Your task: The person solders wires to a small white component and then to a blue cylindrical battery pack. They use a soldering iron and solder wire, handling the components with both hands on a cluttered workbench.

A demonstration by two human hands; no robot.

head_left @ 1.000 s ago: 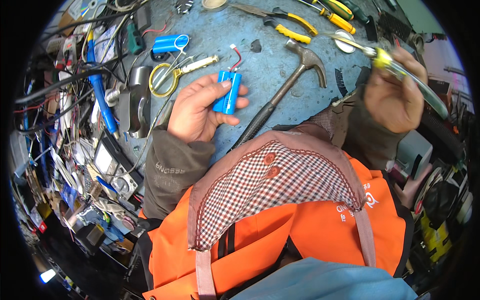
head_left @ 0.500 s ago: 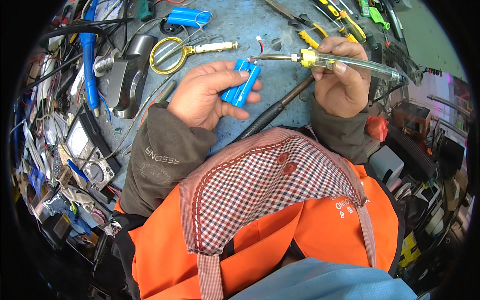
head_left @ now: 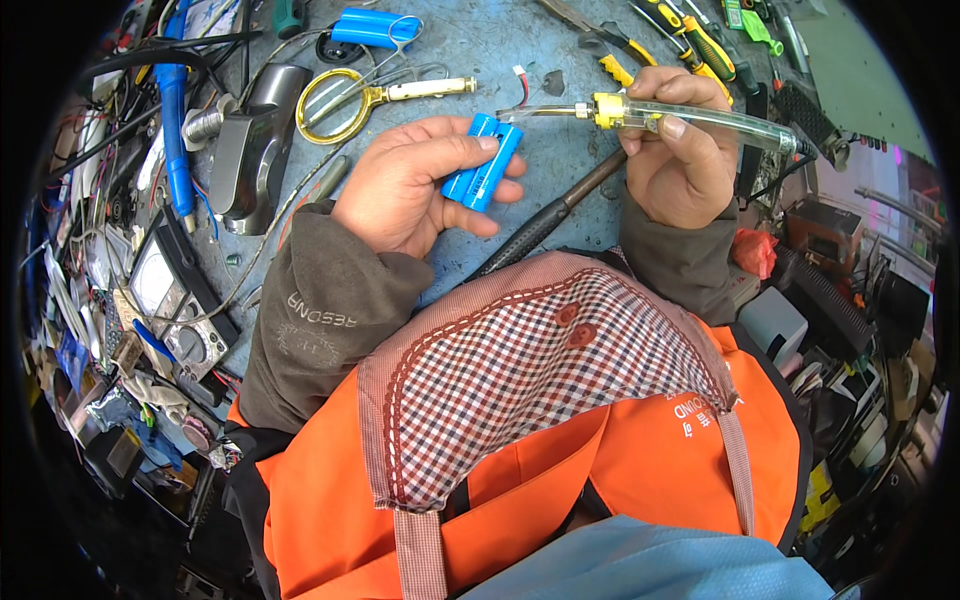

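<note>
My left hand [head_left: 405,180] grips a blue pack of two cylindrical cells [head_left: 481,163], with the thumb across its front. A short red lead with a small white plug [head_left: 519,72] rises from its top. My right hand [head_left: 678,150] is closed on a soldering iron [head_left: 730,122] with a clear handle and yellow collar. The iron's thin tip reaches the pack's top end by the lead; whether it touches is hard to make out. Behind my right hand a hammer's dark handle [head_left: 520,239] lies on the bench, its head hidden.
The blue bench top [head_left: 555,55] holds a magnifier [head_left: 420,92], another blue pack [head_left: 365,30], a metal device [head_left: 245,160], a blue tool [head_left: 177,130], pliers [head_left: 612,70] and screwdrivers [head_left: 705,45]. Cables and a meter [head_left: 185,310] crowd the left; assorted equipment stands at right.
My right hand has swung leftward with the iron, bringing its tip to the top of the pack. My left hand has shifted slightly and the pack is now more tilted.
</note>
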